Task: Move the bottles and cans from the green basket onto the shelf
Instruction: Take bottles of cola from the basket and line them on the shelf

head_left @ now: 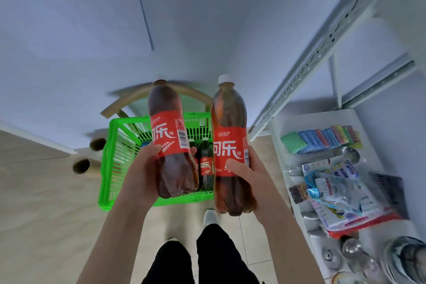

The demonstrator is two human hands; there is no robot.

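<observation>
While the left hand (147,168) is gripping the left cola bottle (169,122) and the right hand (251,173) is gripping the right cola bottle (229,122), fingers curled round each label above the green basket (115,157), either smooth bottle could be slipping as it is swinging toward the shelf (299,122) lying right of the right fingers.

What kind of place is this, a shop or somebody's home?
Probably a small shop, or a mock-up of one: a white metal shelf stocked with packaged sponges, and a green basket holding cola bottles.
</observation>
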